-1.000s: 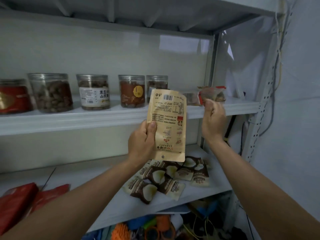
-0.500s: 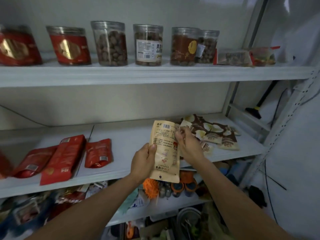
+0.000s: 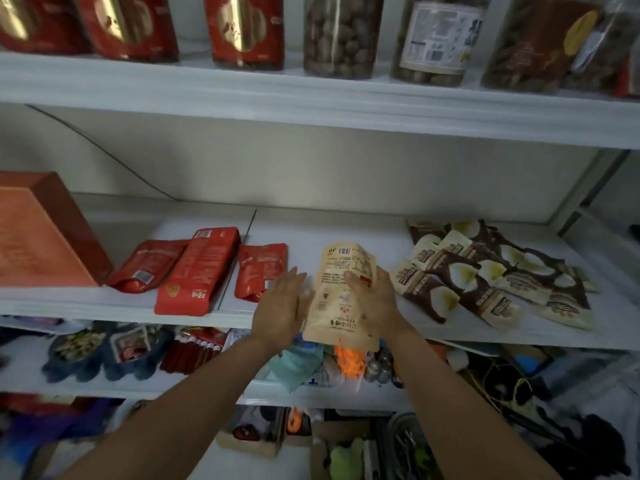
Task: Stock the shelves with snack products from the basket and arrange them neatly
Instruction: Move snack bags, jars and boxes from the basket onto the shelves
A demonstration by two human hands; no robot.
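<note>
One tan pouch (image 3: 332, 317) at frame centre, over the middle shelf (image 3: 311, 230) front | step: placing | our right hand (image 3: 375, 303) grips it, left hand (image 3: 282, 306) flat, fingers straight, alongside | next, we judge: lay it between red pouches (image 3: 261, 268) and coconut packets (image 3: 485, 271).

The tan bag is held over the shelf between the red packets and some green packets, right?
Not quite. In the head view, the tan bag is held over the shelf between the red packets and brown-and-white packets, not green ones.
</note>
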